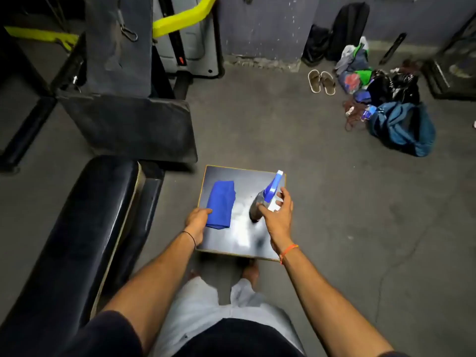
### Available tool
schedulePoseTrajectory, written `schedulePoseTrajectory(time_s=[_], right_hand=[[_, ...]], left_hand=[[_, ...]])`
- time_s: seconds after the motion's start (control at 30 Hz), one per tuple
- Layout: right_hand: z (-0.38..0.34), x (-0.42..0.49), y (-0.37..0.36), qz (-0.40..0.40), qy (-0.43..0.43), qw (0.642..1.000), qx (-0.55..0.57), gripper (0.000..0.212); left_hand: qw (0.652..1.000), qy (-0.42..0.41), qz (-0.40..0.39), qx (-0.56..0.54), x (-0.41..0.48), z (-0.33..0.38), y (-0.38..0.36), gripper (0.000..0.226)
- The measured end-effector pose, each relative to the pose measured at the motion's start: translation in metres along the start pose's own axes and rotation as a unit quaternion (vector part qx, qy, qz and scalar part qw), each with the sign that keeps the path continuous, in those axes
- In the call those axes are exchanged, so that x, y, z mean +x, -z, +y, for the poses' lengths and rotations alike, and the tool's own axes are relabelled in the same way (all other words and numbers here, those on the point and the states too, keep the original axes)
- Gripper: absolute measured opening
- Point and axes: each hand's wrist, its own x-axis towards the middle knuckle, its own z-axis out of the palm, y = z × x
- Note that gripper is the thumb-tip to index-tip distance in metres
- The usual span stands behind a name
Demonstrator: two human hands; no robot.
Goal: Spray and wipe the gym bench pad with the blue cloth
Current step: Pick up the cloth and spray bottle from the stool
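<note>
At the left lies one long black bench pad (77, 228), glossy, running from the lower left corner up toward the middle. Behind it stands one more gym machine with a grey seat pad (128, 124), and two yellow bars (180, 19) are seen at the top left.

Just right of the bench pad stands one small square table (242, 244) with a dark shiny top and a yellow edge. On it are two things: one blue cloth (221, 203), folded, on the left part of the top, and one spray bottle (268, 194) with a blue and white head on the right part. The two are apart from each other. The bottle's base is on the table top and its head leans away to the upper right.

The left hand (197, 219) is at the near left corner of the cloth. Its thumb lies on top of the cloth and the other fingers are curled below, so it pinches this corner. The right hand (279, 215) is at the neck of the bottle: the thumb touches one side, the fingers are half spread and bent around the white trigger on the other side, a loose grip.

Far right on the floor are two sandals (322, 82), one black backpack (347, 29) against the wall, and one blue backpack (404, 127).
</note>
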Motion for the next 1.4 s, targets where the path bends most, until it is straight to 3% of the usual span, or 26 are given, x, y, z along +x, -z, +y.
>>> schedulePoseTrajectory(time_s=[0.13,0.2,0.3,0.37,0.53,0.67,0.8,1.07,1.23,1.4], right_hand=[[-0.009,0.011,-0.009,-0.024,0.039,0.999,-0.015,0.091],[-0.013,0.017,-0.014,-0.017,0.045,0.999,-0.021,0.088],[-0.025,0.021,-0.018,-0.011,0.047,0.999,-0.011,0.065],[-0.031,0.022,-0.021,-0.010,0.073,0.997,-0.020,0.060],[-0.032,0.021,-0.029,-0.033,0.104,0.991,-0.074,0.030],[-0.029,0.019,-0.038,-0.052,0.113,0.983,-0.138,0.018],[-0.022,0.012,-0.045,-0.051,0.116,0.978,-0.164,0.021],[-0.029,-0.002,-0.062,-0.050,0.122,0.980,-0.148,0.025],[-0.044,-0.007,-0.085,-0.054,0.109,0.986,-0.111,0.029],[-0.055,-0.018,-0.118,-0.134,0.121,0.980,-0.084,0.011]], left_hand=[[0.999,-0.008,0.026,0.047,0.030,0.002,0.000,0.057],[0.991,-0.031,0.028,0.125,0.048,0.003,0.002,0.061],[0.941,-0.089,0.009,0.327,0.070,0.005,0.008,0.059],[0.899,-0.132,-0.017,0.418,0.081,0.009,0.009,0.058],[0.863,-0.179,-0.082,0.466,0.098,0.009,0.000,0.072],[0.858,-0.193,-0.037,0.475,0.095,0.009,-0.013,0.073],[0.883,-0.162,-0.008,0.441,0.100,0.009,-0.020,0.064],[0.973,-0.077,-0.034,0.214,0.103,0.012,-0.003,0.014],[0.995,-0.055,-0.002,0.088,0.103,0.008,0.030,0.032],[0.999,-0.026,0.021,-0.024,0.101,-0.010,0.082,0.043]])
